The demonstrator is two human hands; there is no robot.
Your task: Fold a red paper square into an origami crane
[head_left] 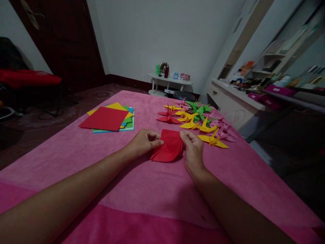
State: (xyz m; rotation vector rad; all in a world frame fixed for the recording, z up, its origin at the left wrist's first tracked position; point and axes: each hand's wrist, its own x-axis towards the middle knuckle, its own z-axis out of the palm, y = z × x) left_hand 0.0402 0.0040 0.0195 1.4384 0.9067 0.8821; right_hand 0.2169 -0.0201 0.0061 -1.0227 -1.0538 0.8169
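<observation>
A folded red sheet of origami paper (169, 149) is held up between my two hands over the pink cloth, with a slanting crease or edge across its front. My left hand (145, 142) pinches its left edge, the thumb lying on the near face. At the upper right corner my right hand (192, 147) grips the paper between thumb and fingers. Just beyond my right hand sits a yellow paper crane (213, 140). Some fingertips are hidden behind the red paper.
A stack of coloured paper with a red sheet (105, 118) on top lies at the left. Several folded cranes, including green ones (200, 110) and pink ones (223, 127), stand at the right. The pink cloth (122, 189) covers the surface. Beyond is a white side table (170, 80).
</observation>
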